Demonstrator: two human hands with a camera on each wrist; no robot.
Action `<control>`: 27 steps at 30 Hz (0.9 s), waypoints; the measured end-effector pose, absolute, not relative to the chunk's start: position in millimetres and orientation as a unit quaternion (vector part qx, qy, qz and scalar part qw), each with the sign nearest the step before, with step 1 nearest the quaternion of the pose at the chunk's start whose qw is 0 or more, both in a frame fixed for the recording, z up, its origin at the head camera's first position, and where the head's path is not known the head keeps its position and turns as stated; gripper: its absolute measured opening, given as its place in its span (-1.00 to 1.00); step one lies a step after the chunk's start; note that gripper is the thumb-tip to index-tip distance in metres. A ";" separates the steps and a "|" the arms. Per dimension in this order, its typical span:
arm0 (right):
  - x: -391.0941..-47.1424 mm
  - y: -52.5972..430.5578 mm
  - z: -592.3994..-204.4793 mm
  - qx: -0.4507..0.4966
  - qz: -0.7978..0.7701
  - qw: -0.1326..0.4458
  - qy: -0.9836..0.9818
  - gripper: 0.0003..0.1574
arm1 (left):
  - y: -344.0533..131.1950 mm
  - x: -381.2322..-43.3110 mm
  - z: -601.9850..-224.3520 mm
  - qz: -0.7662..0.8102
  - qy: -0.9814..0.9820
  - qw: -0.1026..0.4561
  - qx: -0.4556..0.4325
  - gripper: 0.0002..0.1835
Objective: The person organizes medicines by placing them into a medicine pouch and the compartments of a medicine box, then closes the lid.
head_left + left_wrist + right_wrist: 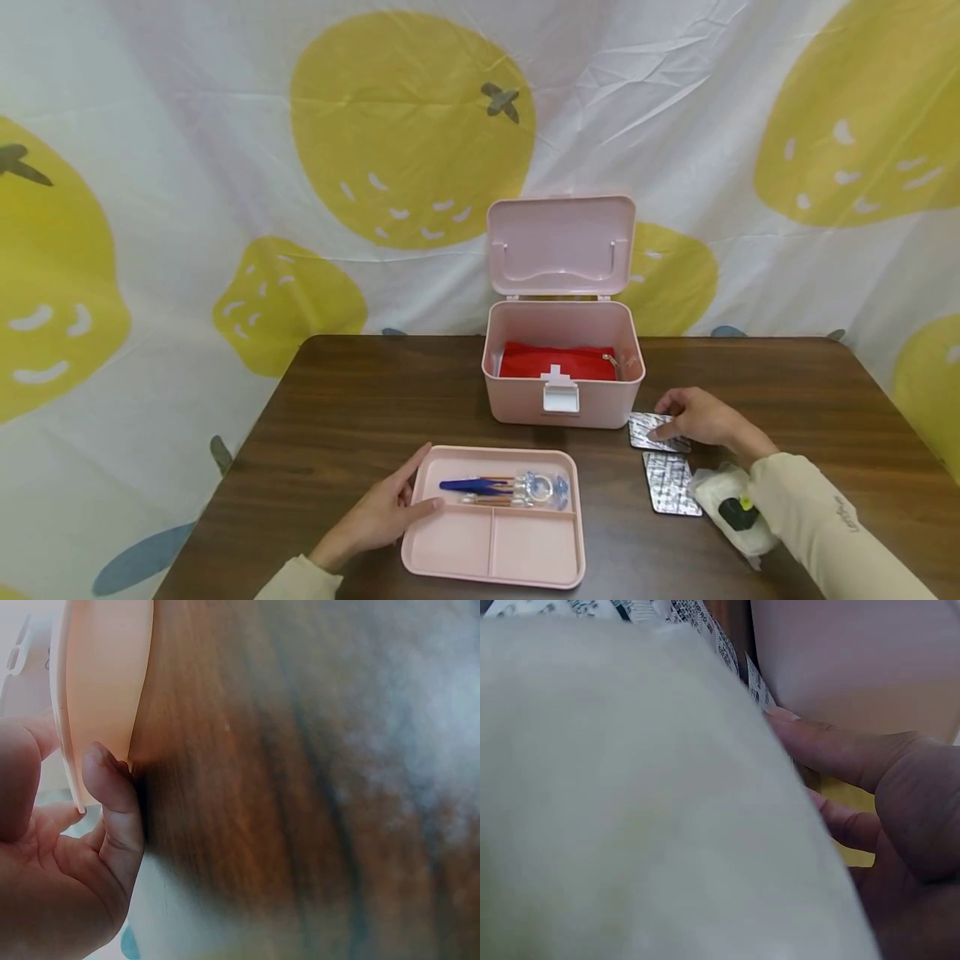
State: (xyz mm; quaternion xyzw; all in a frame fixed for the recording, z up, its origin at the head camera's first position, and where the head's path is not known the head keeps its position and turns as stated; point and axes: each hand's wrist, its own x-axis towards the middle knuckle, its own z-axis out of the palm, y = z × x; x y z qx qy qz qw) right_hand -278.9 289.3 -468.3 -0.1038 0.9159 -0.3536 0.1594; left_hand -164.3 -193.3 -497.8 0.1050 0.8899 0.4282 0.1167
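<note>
At its left edge, a pink divided tray is gripped by my left hand, thumb over the rim and fingers along the outer side. Blue tweezers, cotton swabs and small clear-wrapped items lie in its long back compartment. My right hand pinches a silver blister pack by its right side, close to the pink box. In the right wrist view the thumb meets the pack's printed edge. A second blister pack lies just in front of it on the table.
The pink box stands at the back with its lid raised and a red zippered pouch inside. A white soft packet with a dark round mark lies under the right forearm. A lemon-print cloth hangs behind the wooden table.
</note>
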 end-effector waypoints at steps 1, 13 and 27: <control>-278.2 289.1 -467.6 -0.106 -0.355 0.161 0.915 -0.50 | -193.5 -164.3 -497.9 0.427 0.891 0.118 0.104 -0.10; -275.5 292.9 -465.2 -0.098 -0.369 0.151 0.912 -0.54 | -192.4 -164.1 -497.2 0.430 0.889 0.122 0.099 -0.10; -265.2 296.6 -449.3 -0.108 -0.426 0.165 0.883 -0.74 | -192.4 -162.4 -497.6 0.435 0.887 0.110 0.109 -0.11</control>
